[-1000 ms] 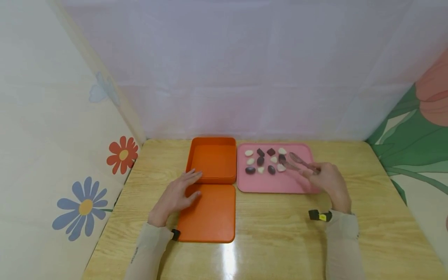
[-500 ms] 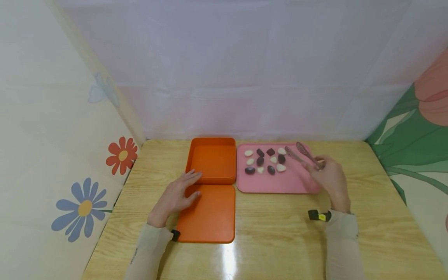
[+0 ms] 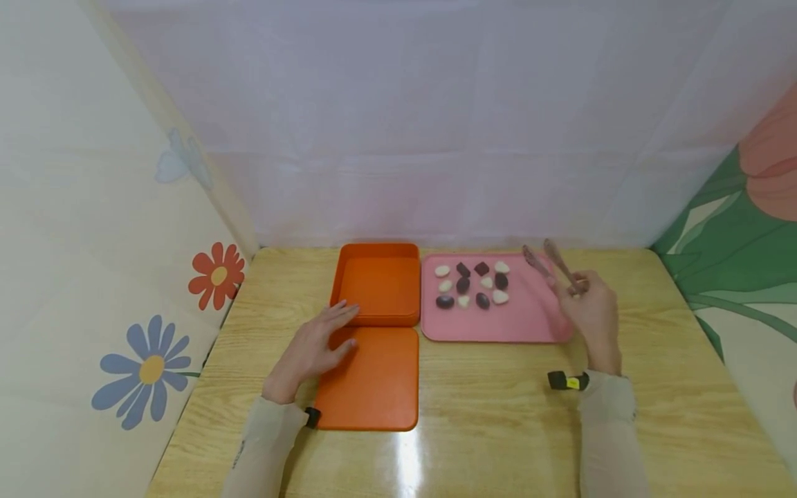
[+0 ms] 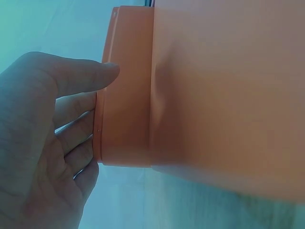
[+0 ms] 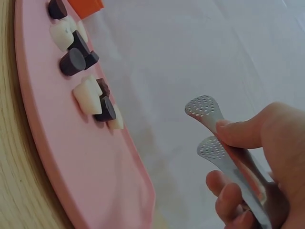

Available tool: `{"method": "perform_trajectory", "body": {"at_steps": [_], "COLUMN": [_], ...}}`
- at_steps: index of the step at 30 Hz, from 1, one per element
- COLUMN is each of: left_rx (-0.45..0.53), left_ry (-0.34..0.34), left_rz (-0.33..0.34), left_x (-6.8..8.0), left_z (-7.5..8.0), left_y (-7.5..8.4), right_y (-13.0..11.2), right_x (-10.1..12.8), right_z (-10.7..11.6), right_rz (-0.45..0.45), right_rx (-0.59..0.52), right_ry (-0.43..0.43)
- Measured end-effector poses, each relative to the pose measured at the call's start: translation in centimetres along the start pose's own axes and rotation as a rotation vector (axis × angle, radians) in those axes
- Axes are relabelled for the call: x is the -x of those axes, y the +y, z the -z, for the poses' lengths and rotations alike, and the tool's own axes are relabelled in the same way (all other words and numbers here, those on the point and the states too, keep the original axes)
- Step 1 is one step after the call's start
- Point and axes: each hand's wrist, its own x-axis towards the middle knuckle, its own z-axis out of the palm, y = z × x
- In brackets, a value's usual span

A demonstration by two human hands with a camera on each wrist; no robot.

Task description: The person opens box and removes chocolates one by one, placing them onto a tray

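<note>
Tongs (image 3: pixel 556 266), perforated metal, are sitting pinched in my right hand (image 3: pixel 588 315), tips empty, above the pink tray's (image 3: pixel 535 325) right edge at frame centre-right. Dark and white chocolates (image 3: pixel 471 284) are lying mid-tray. My left hand (image 3: pixel 311 349), fingers straight, is resting against the orange box (image 3: pixel 378 280) and its lid (image 3: pixel 373 380).

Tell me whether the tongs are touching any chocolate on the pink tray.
Apart. The right wrist view shows the tongs raised in the right hand, their tips empty, with clear space between them and the chocolates on the tray.
</note>
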Motion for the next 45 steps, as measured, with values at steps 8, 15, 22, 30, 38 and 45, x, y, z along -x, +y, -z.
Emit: {"method": "perform_trajectory", "body": {"at_steps": [8,15,22,30,38,45], "left_rx": [0.013,0.011,0.008,0.009,0.012,0.008], "left_ry": [0.012,0.011,0.023,0.006,0.011,0.015], "left_rz": [-0.007,-0.002,-0.009,-0.005,-0.008,-0.012], "left_x": [-0.1,0.0,0.1,0.0,0.0,0.0], "left_z": [-0.1,-0.1,-0.2,0.0,-0.1,-0.1], "left_y": [-0.1,-0.1,-0.1,0.0,-0.1,-0.1], "right_y": [0.7,1.6,2.3,3.6,5.1,5.9], "right_x": [-0.2,-0.4,-0.5,-0.7,-1.1,-1.2], "right_z": [-0.1,-0.3,-0.8,-1.2,-1.5,-1.6], "right_rz": [-0.072,-0.124,-0.173,-0.217,-0.222,-0.232], "right_rx": [-0.068,-0.082,-0.111,-0.17,-0.167,-0.157], "right_ry": [0.017,-0.008,-0.008,0.04,0.029,0.003]}}
